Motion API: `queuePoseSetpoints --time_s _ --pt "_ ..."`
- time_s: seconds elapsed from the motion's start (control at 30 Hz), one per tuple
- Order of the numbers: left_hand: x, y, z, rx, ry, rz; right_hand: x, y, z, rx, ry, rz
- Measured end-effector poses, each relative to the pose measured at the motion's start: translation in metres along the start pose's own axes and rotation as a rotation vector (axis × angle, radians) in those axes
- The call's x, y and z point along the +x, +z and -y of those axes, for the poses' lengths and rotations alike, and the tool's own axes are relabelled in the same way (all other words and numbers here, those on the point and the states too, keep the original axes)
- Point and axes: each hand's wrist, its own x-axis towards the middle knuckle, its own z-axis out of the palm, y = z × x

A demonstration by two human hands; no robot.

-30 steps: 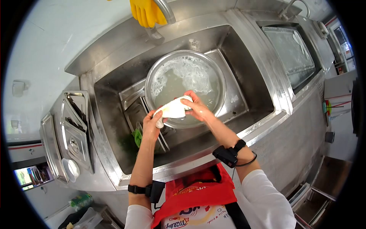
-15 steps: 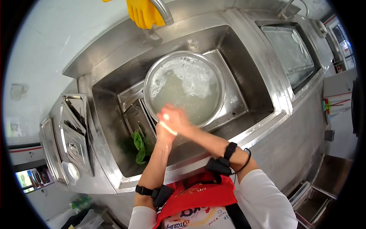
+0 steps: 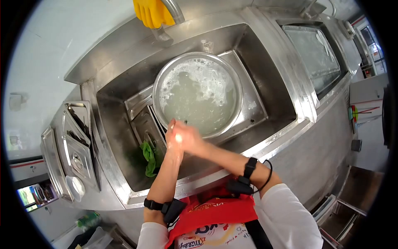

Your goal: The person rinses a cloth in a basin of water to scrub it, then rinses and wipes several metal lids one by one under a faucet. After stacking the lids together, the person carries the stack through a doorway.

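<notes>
My left hand (image 3: 173, 140) and my right hand (image 3: 188, 139) press against each other over the near left rim of a round metal basin (image 3: 239, 99). Cloudy, foamy water (image 3: 199, 101) fills the basin, which stands in a steel sink (image 3: 273, 97). Both hands are blurred and overlap, so their fingers are hard to make out. No object shows between them. A green cloth (image 3: 149, 158) lies in the sink to the left of my hands, beside metal trays (image 3: 143, 126).
Yellow gloves (image 3: 153, 12) hang by the faucet pipe (image 3: 174, 10) above the sink. Metal lids (image 3: 78, 155) and a white bowl (image 3: 75, 187) stand at the left. A second sink at the right holds a water-filled container (image 3: 313, 52).
My hands have shifted slightly left and down, still together, and their pose against each other has changed. The whole view has moved a little.
</notes>
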Motion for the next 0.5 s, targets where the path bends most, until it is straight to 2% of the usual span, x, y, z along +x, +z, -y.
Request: queuePoseSetpoints --time_s 0.03,0.07,0.17,0.23,0.27,0.37,0.4,0.47,0.5 --pt "-0.008 0.029 -0.008 0.142 -0.037 -0.269 0.007 0.005 -0.034 0.097 0.149 -0.013" --pt "-0.010 0.036 -0.010 0.040 -0.090 -0.198 0.016 0.005 -0.056 0.196 0.297 -0.027" --pt "-0.021 0.057 -0.028 -0.052 -0.135 0.010 0.015 -0.024 -0.079 0.869 0.657 0.023" --pt "-0.021 0.055 -0.030 -0.084 -0.123 0.023 -0.003 -0.031 -0.093 1.220 0.969 0.116" --pt "-0.020 0.054 -0.030 -0.099 -0.117 0.030 -0.015 -0.019 -0.107 1.269 1.078 0.153" --pt "-0.013 0.040 -0.023 -0.017 -0.070 -0.035 -0.003 -0.038 -0.042 1.383 1.143 0.194" --pt "-0.012 0.037 -0.022 0.012 -0.061 -0.031 -0.002 -0.026 -0.066 1.554 1.024 0.194" --pt "-0.010 0.031 -0.020 0.077 -0.042 -0.024 0.017 -0.030 -0.068 1.317 0.900 0.133" --pt "-0.007 0.024 -0.020 0.093 -0.019 -0.089 0.025 -0.033 -0.064 1.197 0.834 0.102"
